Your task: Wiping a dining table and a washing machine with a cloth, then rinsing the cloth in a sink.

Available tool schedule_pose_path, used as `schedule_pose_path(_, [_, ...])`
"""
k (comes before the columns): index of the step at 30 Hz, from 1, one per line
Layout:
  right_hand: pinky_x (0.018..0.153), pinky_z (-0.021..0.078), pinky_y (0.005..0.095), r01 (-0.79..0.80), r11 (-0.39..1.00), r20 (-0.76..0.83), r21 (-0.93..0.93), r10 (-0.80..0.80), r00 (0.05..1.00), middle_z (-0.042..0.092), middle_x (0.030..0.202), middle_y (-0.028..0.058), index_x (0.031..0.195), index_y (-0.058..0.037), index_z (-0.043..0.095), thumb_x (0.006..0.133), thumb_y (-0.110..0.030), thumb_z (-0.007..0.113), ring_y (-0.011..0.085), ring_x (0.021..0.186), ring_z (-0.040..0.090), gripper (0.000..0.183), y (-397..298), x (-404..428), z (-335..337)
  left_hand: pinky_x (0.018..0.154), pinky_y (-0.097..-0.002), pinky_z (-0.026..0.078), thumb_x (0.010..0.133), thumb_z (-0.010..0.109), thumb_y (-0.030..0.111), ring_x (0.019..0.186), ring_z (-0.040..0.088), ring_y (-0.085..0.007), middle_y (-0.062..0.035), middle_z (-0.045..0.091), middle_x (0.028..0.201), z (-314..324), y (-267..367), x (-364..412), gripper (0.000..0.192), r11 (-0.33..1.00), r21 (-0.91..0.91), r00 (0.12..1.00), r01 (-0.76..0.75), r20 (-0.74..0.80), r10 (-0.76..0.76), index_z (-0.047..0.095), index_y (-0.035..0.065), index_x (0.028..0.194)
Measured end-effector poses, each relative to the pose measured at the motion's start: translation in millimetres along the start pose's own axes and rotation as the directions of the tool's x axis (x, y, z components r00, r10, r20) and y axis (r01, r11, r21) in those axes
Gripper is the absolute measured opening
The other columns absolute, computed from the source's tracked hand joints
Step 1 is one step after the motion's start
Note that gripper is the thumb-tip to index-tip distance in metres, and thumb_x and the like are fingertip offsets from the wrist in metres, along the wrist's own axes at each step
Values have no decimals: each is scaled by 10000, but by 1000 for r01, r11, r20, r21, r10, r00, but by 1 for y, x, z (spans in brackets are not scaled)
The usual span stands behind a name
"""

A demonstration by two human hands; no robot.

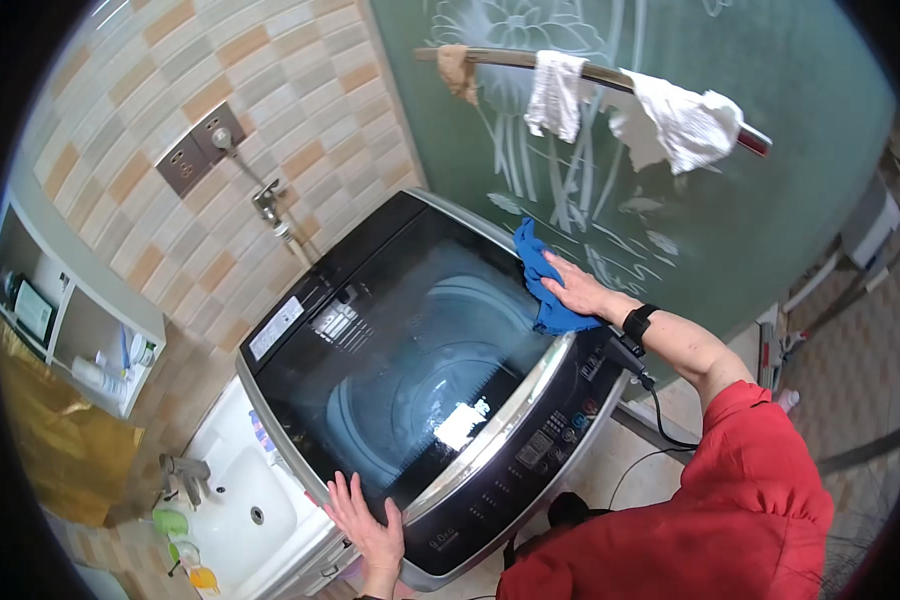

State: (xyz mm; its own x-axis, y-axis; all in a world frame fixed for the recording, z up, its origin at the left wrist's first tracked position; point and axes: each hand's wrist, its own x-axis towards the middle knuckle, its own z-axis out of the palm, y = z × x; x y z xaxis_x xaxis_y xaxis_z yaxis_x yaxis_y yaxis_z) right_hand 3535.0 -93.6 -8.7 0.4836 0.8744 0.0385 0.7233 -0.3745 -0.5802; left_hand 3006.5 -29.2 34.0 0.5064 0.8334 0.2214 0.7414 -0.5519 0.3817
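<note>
A top-loading washing machine (495,480) stands before me, its dark glass lid (390,292) closed and the drum visible through it. My right hand (574,285) presses a blue cloth (532,255) onto the lid's right edge; part of the cloth hangs over the front rim. Around that wrist is a black band (637,322). My left hand (364,521) rests with fingers spread on the machine's front left corner, holding nothing.
To the left is a white washbasin (240,525) with a faucet (184,476). A wall tap (270,202) and socket plate (199,150) are behind the machine. Cloths hang from a metal bar (510,57) on the green glass panel (780,225). A black cable (664,427) dangles at right.
</note>
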Motion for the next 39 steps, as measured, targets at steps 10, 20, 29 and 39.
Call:
schedule_pose_path(10, [1112, 245, 556, -223, 973, -88, -51, 218, 972, 253, 1555, 111, 1507, -153, 238, 984, -417, 433, 323, 1435, 222, 618, 4, -133, -3, 1151, -553, 74, 844, 598, 232, 1444, 184, -333, -134, 285, 1530, 2, -1, -8, 630, 999, 20, 999, -31, -19, 31, 390, 60, 1412])
schedule_pose_path(20, [1152, 175, 540, -252, 962, -562, 100, 264, 784, 271, 1502, 237, 1394, 26, 365, 912, -230, 570, 384, 1443, 144, 583, -59, -215, 97, 1148, -542, 92, 932, 529, 291, 1449, 177, -304, -96, 259, 1553, 15, -9, -3, 569, 995, 76, 996, -58, -70, 63, 367, 95, 1441])
schedule_pose_path(29, [1141, 108, 591, -99, 995, -416, -6, 88, 905, 258, 1498, 257, 1352, 69, 413, 852, -283, 625, 383, 1456, 109, 647, -135, -272, 136, 1153, -533, 92, 920, 536, 273, 1442, 197, -312, -106, 286, 1542, 14, -12, -4, 565, 990, 134, 996, -34, -75, 44, 388, 87, 1433])
schedule_pose_path(39, [1157, 205, 434, -307, 946, -633, -100, 178, 753, 323, 1488, 204, 1335, 81, 433, 891, -283, 572, 362, 1427, 204, 591, -67, -167, 53, 1147, -484, 150, 936, 529, 255, 1417, 240, -342, -144, 311, 1522, 19, -7, -4, 544, 986, 120, 986, -119, -99, 131, 388, 64, 1426])
